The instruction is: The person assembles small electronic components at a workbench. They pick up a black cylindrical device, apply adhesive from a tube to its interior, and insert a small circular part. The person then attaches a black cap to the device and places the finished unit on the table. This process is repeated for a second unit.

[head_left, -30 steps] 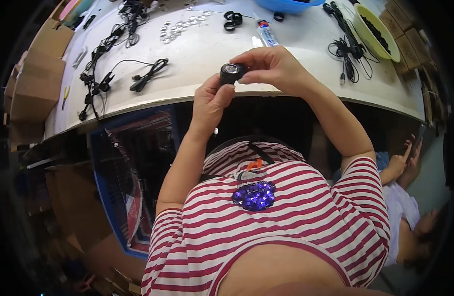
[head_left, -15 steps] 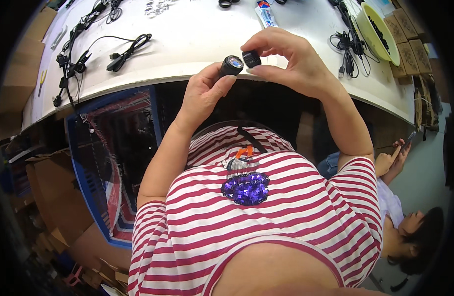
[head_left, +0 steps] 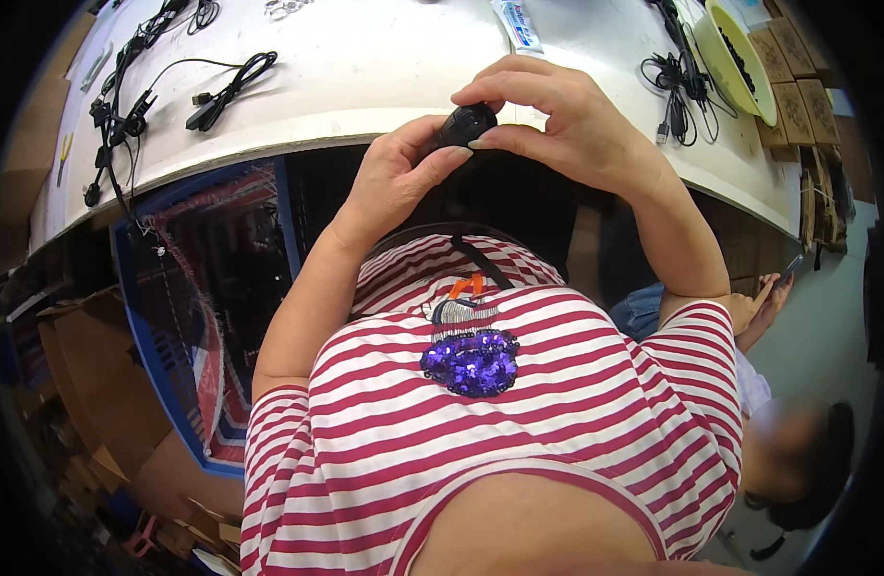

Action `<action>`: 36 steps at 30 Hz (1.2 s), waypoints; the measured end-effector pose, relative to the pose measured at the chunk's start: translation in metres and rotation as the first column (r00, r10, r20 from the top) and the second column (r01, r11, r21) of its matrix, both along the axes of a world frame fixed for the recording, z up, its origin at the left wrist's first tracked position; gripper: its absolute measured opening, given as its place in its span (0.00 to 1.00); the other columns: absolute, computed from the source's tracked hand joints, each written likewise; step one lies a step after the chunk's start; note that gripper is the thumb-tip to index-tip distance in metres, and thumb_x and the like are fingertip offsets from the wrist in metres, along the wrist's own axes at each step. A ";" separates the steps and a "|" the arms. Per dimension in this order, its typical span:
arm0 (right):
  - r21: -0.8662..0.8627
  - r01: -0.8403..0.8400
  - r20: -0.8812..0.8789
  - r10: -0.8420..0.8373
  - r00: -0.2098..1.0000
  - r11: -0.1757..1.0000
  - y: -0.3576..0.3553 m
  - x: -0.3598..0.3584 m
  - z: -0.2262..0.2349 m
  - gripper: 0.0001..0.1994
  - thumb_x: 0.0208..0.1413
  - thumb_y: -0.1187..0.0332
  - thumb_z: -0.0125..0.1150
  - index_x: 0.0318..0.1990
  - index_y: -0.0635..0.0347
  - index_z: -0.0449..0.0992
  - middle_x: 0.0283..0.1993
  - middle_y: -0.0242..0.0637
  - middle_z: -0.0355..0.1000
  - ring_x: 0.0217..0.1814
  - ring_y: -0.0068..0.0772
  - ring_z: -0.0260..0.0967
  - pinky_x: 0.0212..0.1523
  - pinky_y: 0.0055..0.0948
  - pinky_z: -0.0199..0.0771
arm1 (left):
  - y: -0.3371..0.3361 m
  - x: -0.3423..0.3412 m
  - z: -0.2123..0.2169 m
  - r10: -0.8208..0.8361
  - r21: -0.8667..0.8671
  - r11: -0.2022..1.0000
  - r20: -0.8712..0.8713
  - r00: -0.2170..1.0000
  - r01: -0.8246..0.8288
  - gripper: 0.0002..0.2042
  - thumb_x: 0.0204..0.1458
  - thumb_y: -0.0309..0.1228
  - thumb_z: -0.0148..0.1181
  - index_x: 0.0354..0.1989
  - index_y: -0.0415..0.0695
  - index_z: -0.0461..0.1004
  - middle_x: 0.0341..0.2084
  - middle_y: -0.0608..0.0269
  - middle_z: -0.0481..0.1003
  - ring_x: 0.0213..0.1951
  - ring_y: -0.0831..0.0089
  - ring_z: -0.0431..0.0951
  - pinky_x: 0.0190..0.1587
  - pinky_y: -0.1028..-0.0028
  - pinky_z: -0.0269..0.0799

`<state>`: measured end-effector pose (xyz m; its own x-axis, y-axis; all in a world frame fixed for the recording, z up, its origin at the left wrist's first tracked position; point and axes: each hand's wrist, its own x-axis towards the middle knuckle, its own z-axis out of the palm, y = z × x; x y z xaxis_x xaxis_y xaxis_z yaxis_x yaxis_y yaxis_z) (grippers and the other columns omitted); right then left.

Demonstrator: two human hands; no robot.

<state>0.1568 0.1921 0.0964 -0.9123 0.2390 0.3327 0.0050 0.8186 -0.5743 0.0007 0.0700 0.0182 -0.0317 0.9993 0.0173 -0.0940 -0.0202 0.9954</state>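
In front of my chest, over the table's near edge, my left hand (head_left: 389, 173) grips a short black cylinder (head_left: 448, 134) between thumb and fingers. My right hand (head_left: 581, 120) has its thumb and fingertips closed on a ribbed black cap (head_left: 475, 117). The cap sits against the end of the cylinder and covers it; whether it is seated fully I cannot tell. Fingers hide part of both pieces.
On the white table (head_left: 365, 86) lie coiled black cables (head_left: 232, 91) at left, more cables (head_left: 674, 86) at right, and a white-and-blue tube (head_left: 519, 24). A yellow-green basin (head_left: 720, 58) stands beside small brown boxes (head_left: 792, 106). A blue-framed crate (head_left: 163, 384) is below left; a seated person (head_left: 797, 451) holds a phone.
My right hand has moved left and brought the cap onto the cylinder's glassy end, which showed before and is now covered. The view has shifted slightly.
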 end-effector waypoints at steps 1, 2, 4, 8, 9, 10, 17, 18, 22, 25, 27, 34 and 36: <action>-0.013 0.023 0.036 -0.022 0.999 1.000 0.000 0.000 0.001 0.15 0.43 0.71 0.63 0.41 0.62 0.73 0.34 0.38 0.71 0.34 0.32 0.70 0.34 0.26 0.69 | 0.000 -0.001 0.000 -0.011 -0.005 1.000 0.001 1.000 0.011 0.12 0.51 0.31 0.56 0.42 0.39 0.71 0.26 0.70 0.71 0.28 0.84 0.67 0.32 0.85 0.63; -0.025 0.044 0.073 -0.042 0.996 0.999 -0.002 0.000 0.003 0.15 0.43 0.71 0.63 0.41 0.62 0.73 0.34 0.38 0.71 0.33 0.32 0.70 0.34 0.26 0.69 | -0.001 -0.001 0.001 0.002 0.003 1.000 -0.023 1.000 -0.002 0.12 0.51 0.31 0.56 0.42 0.39 0.71 0.26 0.70 0.71 0.28 0.84 0.67 0.32 0.84 0.63; -0.088 0.125 0.179 -0.108 0.978 0.988 -0.005 0.001 0.007 0.16 0.42 0.71 0.64 0.42 0.61 0.73 0.34 0.39 0.71 0.33 0.32 0.69 0.35 0.26 0.69 | -0.003 0.001 0.002 0.030 0.017 0.999 -0.072 0.997 -0.029 0.12 0.51 0.31 0.56 0.41 0.39 0.72 0.26 0.69 0.72 0.29 0.83 0.68 0.33 0.83 0.65; -0.116 0.130 0.172 -0.109 0.979 0.985 -0.012 -0.003 0.008 0.18 0.41 0.71 0.64 0.43 0.61 0.73 0.36 0.40 0.72 0.34 0.33 0.70 0.36 0.26 0.69 | -0.002 0.001 0.000 0.059 0.118 0.992 -0.134 0.989 -0.044 0.11 0.50 0.28 0.55 0.42 0.39 0.72 0.27 0.69 0.72 0.29 0.83 0.68 0.33 0.82 0.64; -0.091 0.068 0.089 -0.060 0.994 0.994 -0.012 -0.003 0.005 0.18 0.41 0.70 0.64 0.43 0.61 0.72 0.36 0.40 0.72 0.33 0.33 0.70 0.35 0.27 0.70 | -0.002 -0.002 -0.001 0.042 0.135 0.991 -0.185 0.982 -0.017 0.12 0.49 0.27 0.55 0.42 0.38 0.72 0.31 0.65 0.73 0.33 0.80 0.70 0.37 0.80 0.66; 0.044 -0.011 0.089 0.007 0.996 0.999 -0.009 -0.002 0.008 0.19 0.39 0.72 0.65 0.44 0.60 0.73 0.38 0.40 0.72 0.35 0.36 0.70 0.36 0.28 0.70 | -0.002 -0.003 0.003 -0.019 0.088 0.996 -0.128 0.992 0.031 0.13 0.49 0.28 0.55 0.43 0.38 0.71 0.31 0.64 0.74 0.34 0.79 0.71 0.38 0.78 0.66; 0.035 -0.080 0.193 0.072 0.979 0.996 -0.017 -0.002 0.015 0.18 0.36 0.76 0.66 0.40 0.60 0.75 0.36 0.39 0.73 0.36 0.33 0.71 0.35 0.25 0.70 | -0.007 -0.001 -0.005 -0.168 0.160 0.972 -0.051 0.984 0.174 0.15 0.51 0.33 0.55 0.45 0.38 0.69 0.34 0.60 0.73 0.37 0.76 0.70 0.44 0.77 0.64; 0.037 -0.040 0.210 0.031 0.977 0.999 -0.018 -0.001 0.015 0.18 0.36 0.75 0.67 0.40 0.60 0.75 0.34 0.39 0.73 0.35 0.33 0.71 0.34 0.25 0.70 | -0.009 -0.002 -0.005 -0.134 0.156 0.977 -0.077 0.988 0.144 0.15 0.51 0.33 0.55 0.44 0.38 0.69 0.34 0.60 0.73 0.37 0.77 0.70 0.43 0.77 0.64; 0.030 0.096 0.210 -0.100 0.973 0.995 -0.018 0.001 0.005 0.19 0.36 0.71 0.69 0.40 0.62 0.74 0.29 0.37 0.71 0.30 0.31 0.70 0.32 0.24 0.68 | -0.012 0.000 -0.003 -0.007 0.160 0.987 -0.098 0.995 0.023 0.13 0.48 0.34 0.56 0.40 0.40 0.72 0.26 0.57 0.72 0.30 0.71 0.71 0.35 0.75 0.66; -0.075 0.111 0.153 -0.098 0.983 0.991 -0.021 -0.005 0.003 0.19 0.38 0.69 0.68 0.40 0.62 0.73 0.30 0.39 0.72 0.30 0.30 0.70 0.29 0.25 0.69 | -0.011 -0.002 -0.007 0.075 0.194 0.980 -0.163 0.984 -0.042 0.14 0.49 0.36 0.54 0.40 0.39 0.71 0.25 0.57 0.72 0.29 0.73 0.71 0.34 0.75 0.66; -0.089 0.082 0.082 -0.074 0.994 0.993 -0.023 -0.006 0.004 0.18 0.39 0.65 0.68 0.38 0.60 0.73 0.28 0.39 0.71 0.28 0.30 0.70 0.26 0.25 0.68 | -0.014 -0.004 -0.004 0.039 0.154 0.988 -0.108 0.993 -0.022 0.13 0.50 0.33 0.54 0.41 0.38 0.71 0.26 0.62 0.72 0.28 0.77 0.69 0.33 0.78 0.65; 0.079 0.148 0.151 -0.159 0.976 0.986 -0.024 0.001 0.008 0.18 0.38 0.65 0.69 0.37 0.62 0.74 0.26 0.36 0.71 0.25 0.27 0.69 0.26 0.21 0.67 | -0.013 0.000 -0.002 -0.014 0.131 0.991 -0.026 1.000 0.017 0.13 0.50 0.30 0.55 0.42 0.37 0.70 0.27 0.68 0.71 0.29 0.83 0.67 0.32 0.82 0.63; 0.116 0.079 0.153 -0.097 0.983 0.990 -0.021 0.004 0.008 0.18 0.38 0.64 0.68 0.37 0.62 0.74 0.27 0.37 0.71 0.25 0.27 0.69 0.26 0.21 0.67 | -0.012 0.001 -0.001 -0.025 0.116 0.993 -0.069 0.997 0.033 0.13 0.49 0.30 0.55 0.42 0.37 0.70 0.26 0.67 0.71 0.28 0.82 0.68 0.32 0.82 0.64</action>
